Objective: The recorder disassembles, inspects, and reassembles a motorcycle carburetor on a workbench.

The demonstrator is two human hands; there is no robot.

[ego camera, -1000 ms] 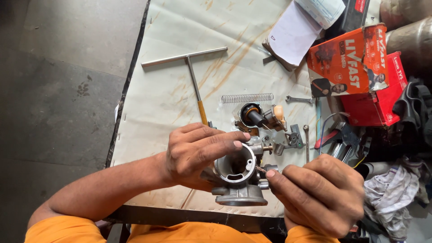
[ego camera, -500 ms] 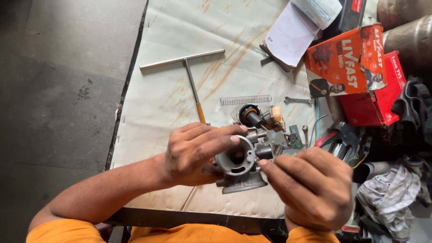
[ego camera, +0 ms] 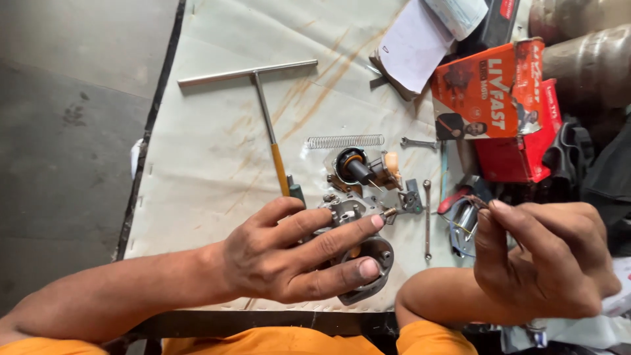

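My left hand (ego camera: 296, 256) grips a grey metal carburettor body (ego camera: 368, 260) just above the near edge of the table, thumb over its round bore and fingers across the top. My right hand (ego camera: 545, 260) is off to the right, apart from the carburettor, with thumb and forefinger pinched on a thin wire-like part (ego camera: 483, 205). Small carburettor parts lie just beyond: a black round piece (ego camera: 351, 165), a small bracket (ego camera: 411, 197) and a short spring-tipped screw (ego camera: 389, 213).
A stained pale sheet (ego camera: 217, 151) covers the table. On it lie a T-handle wrench (ego camera: 259, 85), a long coil spring (ego camera: 345, 141), small spanners (ego camera: 427, 217), pliers with red handles (ego camera: 460, 197), orange and red boxes (ego camera: 490, 98) and papers (ego camera: 414, 46).
My right hand has let go of the carburettor and moved right and up, now pinching a thin part. My left hand has tilted the carburettor body downward toward the table edge.
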